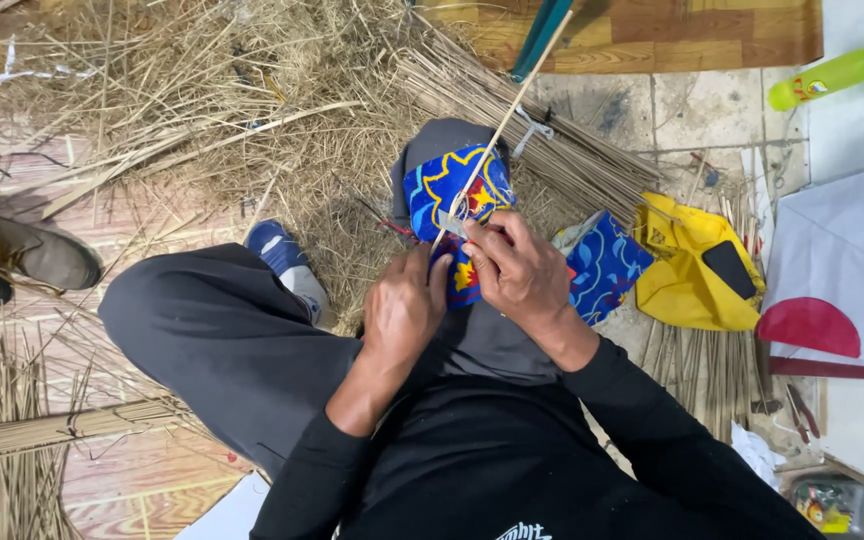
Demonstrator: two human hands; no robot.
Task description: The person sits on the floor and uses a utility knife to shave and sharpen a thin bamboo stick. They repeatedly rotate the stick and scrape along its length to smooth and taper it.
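Stick: a thin bamboo stick [512,105] runs slantwise from my fingers up and away to the right, its far end over the floor's top edge.
Left hand [404,310]: curled shut, pinching the stick's near end against the patterned cloth [447,185] on my knee.
Right hand [522,270]: fingers closed on a small blade [452,222] laid on the stick.
Around: straw heap [222,90] beyond my knee, bundled sticks [562,150] under the stick's far part, yellow bag [687,265] at the right.

Left hand [404,310] curled, fingers bent, right hand [519,268] just beside it, fingertips pinched, both forearms angled inward
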